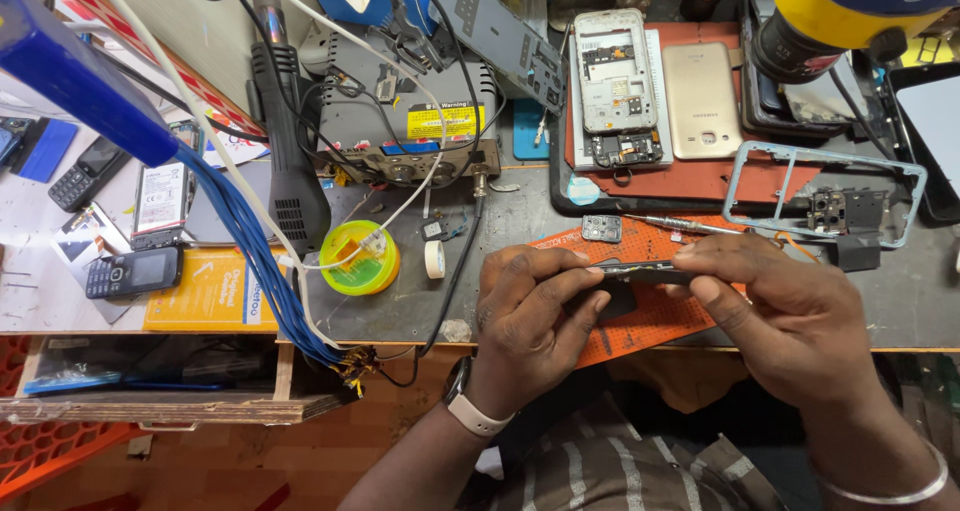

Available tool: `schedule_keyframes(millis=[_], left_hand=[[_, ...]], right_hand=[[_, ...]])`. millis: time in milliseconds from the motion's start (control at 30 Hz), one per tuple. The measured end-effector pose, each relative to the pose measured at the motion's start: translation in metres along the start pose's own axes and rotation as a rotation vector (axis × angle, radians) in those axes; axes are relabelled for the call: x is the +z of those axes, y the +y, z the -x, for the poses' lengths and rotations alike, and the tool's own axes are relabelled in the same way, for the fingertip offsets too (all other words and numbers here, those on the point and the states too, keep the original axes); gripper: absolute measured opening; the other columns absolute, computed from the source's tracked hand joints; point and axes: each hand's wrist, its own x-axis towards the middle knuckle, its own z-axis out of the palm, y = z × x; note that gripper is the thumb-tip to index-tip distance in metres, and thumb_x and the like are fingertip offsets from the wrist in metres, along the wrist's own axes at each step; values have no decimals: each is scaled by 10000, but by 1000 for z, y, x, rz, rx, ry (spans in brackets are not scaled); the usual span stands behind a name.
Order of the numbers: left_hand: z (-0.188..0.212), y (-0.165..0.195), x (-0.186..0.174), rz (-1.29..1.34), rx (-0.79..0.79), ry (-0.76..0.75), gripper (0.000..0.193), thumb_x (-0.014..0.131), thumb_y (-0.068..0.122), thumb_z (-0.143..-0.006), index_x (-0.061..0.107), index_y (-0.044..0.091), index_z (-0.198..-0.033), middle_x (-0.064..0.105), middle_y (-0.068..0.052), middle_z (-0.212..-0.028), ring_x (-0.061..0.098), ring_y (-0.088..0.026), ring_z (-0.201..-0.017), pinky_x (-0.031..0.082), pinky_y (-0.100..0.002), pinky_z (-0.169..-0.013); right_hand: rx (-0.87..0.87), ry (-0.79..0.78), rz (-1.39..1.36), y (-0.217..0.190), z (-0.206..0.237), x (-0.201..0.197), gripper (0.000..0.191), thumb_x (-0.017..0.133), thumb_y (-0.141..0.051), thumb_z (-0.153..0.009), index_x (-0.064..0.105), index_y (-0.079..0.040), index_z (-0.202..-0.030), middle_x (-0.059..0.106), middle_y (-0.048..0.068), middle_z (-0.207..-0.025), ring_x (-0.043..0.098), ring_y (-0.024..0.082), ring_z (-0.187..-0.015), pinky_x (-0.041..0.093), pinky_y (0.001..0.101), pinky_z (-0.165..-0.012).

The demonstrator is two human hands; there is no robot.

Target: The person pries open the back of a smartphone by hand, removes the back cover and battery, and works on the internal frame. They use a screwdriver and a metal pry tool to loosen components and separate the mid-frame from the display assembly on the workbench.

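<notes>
My left hand [530, 316] and my right hand [785, 316] together grip a thin dark phone part [640, 271], held edge-on over an orange work mat [650, 326] at the bench's front edge. The left thumb and fingers pinch its left end; the right fingertips press its right end. A small screwdriver [680, 225] and a small camera bezel [601, 229] lie just behind my hands. The lower part of the held piece is hidden by my fingers.
An opened phone [615, 86] and a gold back cover [701, 99] lie on a red mat. A phone frame [825, 196] sits right. A hot-air handle [290, 161], soldering station [410, 121], yellow-green solder tin [360, 258], blue wire bundle [250, 251] and keypad phones [133, 271] crowd the left.
</notes>
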Motion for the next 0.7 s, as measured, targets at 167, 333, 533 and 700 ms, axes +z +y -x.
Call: schedule_keyframes(millis=[167, 333, 533, 700], left_hand=[[0, 1, -2, 6, -2, -2, 203, 833, 164, -897, 750, 101, -1071, 688, -11, -1117, 602, -196, -1092, 482, -338, -980], [1, 1, -3, 17, -1, 2, 207, 829, 165, -890, 743, 96, -1066, 687, -18, -1107, 602, -201, -1076, 474, -347, -971], [2, 1, -2, 34, 9, 32, 203, 837, 124, -895, 707, 109, -1051, 681, -10, -1100, 619, -202, -1058, 486, -340, -963], [1, -1, 0, 39, 43, 43, 201, 842, 94, -904, 702, 128, -1044, 677, 1, -1086, 616, -189, -1048, 483, -338, -940]], right_hand=[[81, -31, 34, -4, -3, -2, 244, 678, -63, -940, 734, 5, -1168, 787, 98, -975, 723, 175, -974, 562, 291, -871], [69, -48, 140, -5, -4, 1, 264, 687, -95, -937, 741, -9, -1180, 798, 54, -913, 688, 160, -1066, 523, 304, -948], [182, -31, 102, -5, -5, 5, 255, 683, -89, -935, 762, -33, -1171, 797, 52, -927, 673, 150, -1034, 522, 294, -907], [150, -39, 109, -4, -5, 9, 247, 687, -92, -939, 762, -36, -1168, 797, 33, -881, 676, 148, -1052, 521, 293, -932]])
